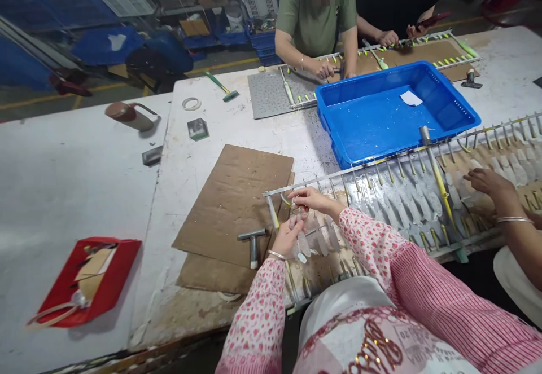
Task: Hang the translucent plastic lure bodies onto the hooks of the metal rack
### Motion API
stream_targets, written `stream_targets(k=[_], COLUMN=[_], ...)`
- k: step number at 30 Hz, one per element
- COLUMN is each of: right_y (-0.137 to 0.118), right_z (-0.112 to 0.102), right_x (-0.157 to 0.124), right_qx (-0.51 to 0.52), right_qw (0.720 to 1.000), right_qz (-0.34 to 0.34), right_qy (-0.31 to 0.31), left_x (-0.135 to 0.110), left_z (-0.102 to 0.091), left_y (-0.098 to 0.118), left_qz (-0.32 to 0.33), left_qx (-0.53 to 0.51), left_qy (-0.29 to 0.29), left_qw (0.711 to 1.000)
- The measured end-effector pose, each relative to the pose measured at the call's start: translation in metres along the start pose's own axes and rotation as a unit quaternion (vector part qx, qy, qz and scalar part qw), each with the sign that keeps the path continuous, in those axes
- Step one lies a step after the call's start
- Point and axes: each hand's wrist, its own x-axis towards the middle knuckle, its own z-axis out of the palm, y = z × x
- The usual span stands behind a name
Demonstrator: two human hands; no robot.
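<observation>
My left hand (288, 236) is curled around a bunch of clear plastic pieces (311, 241) at the left end of a long metal rack (381, 193) with rows of pegs. Just above it, my right hand (311, 199) pinches one clear piece near the rack's top bar. More clear pieces hang in a row on the pegs further right. A small metal T-shaped tool (253, 243) lies on brown cardboard (232, 205) just left of my left hand.
A blue plastic tray (393, 109) stands behind the rack. Another person's hand (486, 183) rests on the rack at the right. Two people work at a second rack (406, 49) across the table. A red box (91, 281) sits at the left, a brown bottle (127, 114) further back.
</observation>
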Motion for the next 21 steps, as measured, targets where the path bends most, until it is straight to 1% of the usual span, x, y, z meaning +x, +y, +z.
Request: stream_targets(k=[8, 14, 17, 21], right_y=[0.0, 0.009, 0.012, 0.011], right_z=[0.0, -0.002, -0.002, -0.001], right_x=[-0.001, 0.006, 0.009, 0.008], right_qx=[0.002, -0.002, -0.013, -0.018], right_qw=[1.0, 1.0, 1.0, 1.0], right_qz=[0.001, -0.012, -0.014, -0.01], right_qy=[-0.001, -0.004, -0.003, 0.0], left_x=[0.004, 0.006, 0.005, 0.004], left_z=[-0.007, -0.009, -0.009, -0.007], left_y=[0.001, 0.007, 0.006, 0.0], left_qz=[0.0, -0.038, -0.039, -0.021], left_qx=[0.03, 0.054, 0.041, 0.026], left_qy=[-0.039, -0.062, -0.059, -0.042], left_qw=[0.999, 0.996, 0.997, 0.999])
